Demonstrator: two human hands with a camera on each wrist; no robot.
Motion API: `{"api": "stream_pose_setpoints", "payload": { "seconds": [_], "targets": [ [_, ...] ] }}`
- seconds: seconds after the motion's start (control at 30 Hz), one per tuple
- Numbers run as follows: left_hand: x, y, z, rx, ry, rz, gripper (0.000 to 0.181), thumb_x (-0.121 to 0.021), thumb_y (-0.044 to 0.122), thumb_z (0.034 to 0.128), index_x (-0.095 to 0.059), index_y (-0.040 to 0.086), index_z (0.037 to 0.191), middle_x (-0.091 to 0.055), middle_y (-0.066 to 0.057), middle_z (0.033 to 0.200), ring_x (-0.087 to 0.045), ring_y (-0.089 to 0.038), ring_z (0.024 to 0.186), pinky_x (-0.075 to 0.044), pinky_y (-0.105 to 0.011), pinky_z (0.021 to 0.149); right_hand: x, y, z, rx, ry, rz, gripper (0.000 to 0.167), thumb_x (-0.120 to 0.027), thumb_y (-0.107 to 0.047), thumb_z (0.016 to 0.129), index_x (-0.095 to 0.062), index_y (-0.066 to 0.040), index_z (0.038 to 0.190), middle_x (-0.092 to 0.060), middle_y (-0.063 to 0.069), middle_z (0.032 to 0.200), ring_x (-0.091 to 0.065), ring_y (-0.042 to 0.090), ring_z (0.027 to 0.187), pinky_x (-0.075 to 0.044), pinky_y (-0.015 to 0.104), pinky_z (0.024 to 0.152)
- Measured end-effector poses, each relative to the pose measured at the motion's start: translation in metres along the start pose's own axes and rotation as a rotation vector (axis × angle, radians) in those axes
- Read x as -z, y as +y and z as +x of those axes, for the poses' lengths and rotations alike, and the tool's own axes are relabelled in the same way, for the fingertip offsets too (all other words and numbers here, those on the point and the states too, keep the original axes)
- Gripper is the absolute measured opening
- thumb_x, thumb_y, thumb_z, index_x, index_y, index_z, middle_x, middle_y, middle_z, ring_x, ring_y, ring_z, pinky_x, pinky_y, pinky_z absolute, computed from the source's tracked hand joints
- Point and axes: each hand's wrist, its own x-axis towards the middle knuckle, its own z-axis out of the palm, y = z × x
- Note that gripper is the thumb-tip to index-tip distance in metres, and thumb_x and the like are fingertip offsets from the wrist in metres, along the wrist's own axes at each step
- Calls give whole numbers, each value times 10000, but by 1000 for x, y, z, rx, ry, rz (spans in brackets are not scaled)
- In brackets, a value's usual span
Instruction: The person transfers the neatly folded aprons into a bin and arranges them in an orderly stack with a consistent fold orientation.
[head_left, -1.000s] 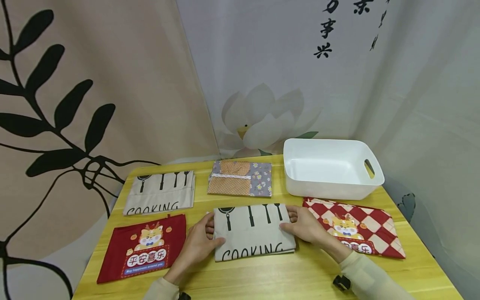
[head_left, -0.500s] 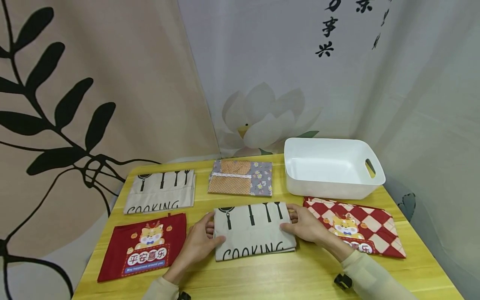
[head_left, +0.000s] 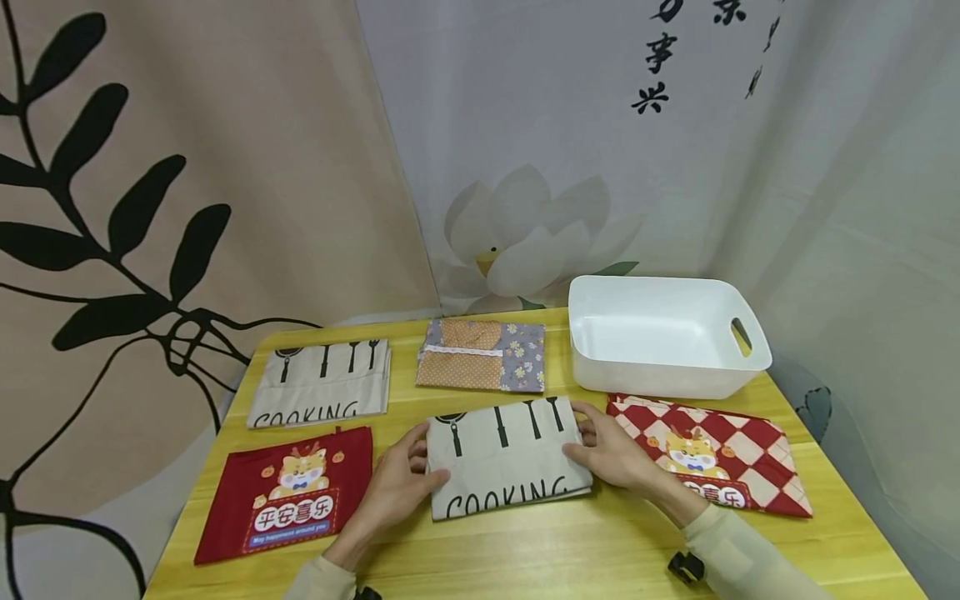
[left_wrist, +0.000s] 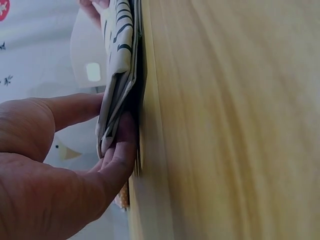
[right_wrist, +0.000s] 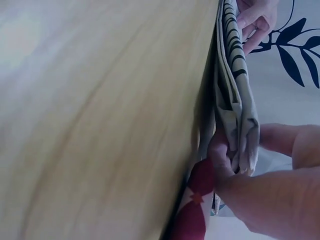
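Note:
A folded white cloth with black utensil prints and "COOKING" lettering (head_left: 498,458) lies near the table's front middle, its far edge slightly raised. My left hand (head_left: 397,483) grips its left side; in the left wrist view the thumb is on top and the fingers (left_wrist: 122,150) are underneath. At the other side my right hand (head_left: 618,454) pinches the right edge, and the right wrist view shows the folded layers (right_wrist: 235,100) between thumb and fingers. The fingertips under the cloth are partly hidden.
A white bin (head_left: 660,379) stands at the back right. The red checked cloth (head_left: 757,458) lies close to my right hand, the plain red one (head_left: 232,500) by my left. Farther back are another COOKING cloth (head_left: 322,387) and a grey floral and orange cloth (head_left: 480,367).
The far edge of the middle cloth has risen slightly between my hands. Both hands keep their hold, and the other cloths and the bin stay where they were.

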Motion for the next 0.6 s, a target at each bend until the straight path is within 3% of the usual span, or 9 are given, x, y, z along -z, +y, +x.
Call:
{"api": "stream_pose_setpoints", "payload": {
  "seconds": [0.37, 0.6],
  "targets": [
    [4, 5, -2, -32, 9, -55, 934, -881, 1, 935, -384, -35, 1725, -756, -210, 1420, -771, -197, 992, -622, -203, 790, 0, -2, 0, 46, 79, 24, 771, -760, -12, 1030, -382, 87, 1695, -653, 234, 1243, -710, 215, 1046, -626, 199, 820],
    [6, 7, -2, -28, 18, -56, 932, -876, 9, 945, -386, 10, 1738, -761, -187, 1420, -775, -187, 987, -615, -185, 804, 0, -4, 0, 85, 123, 49, 712, -748, -10, 1035, -448, 65, 1676, -659, 252, 1284, -780, 277, 1129, -664, 224, 842]
  ]
}}
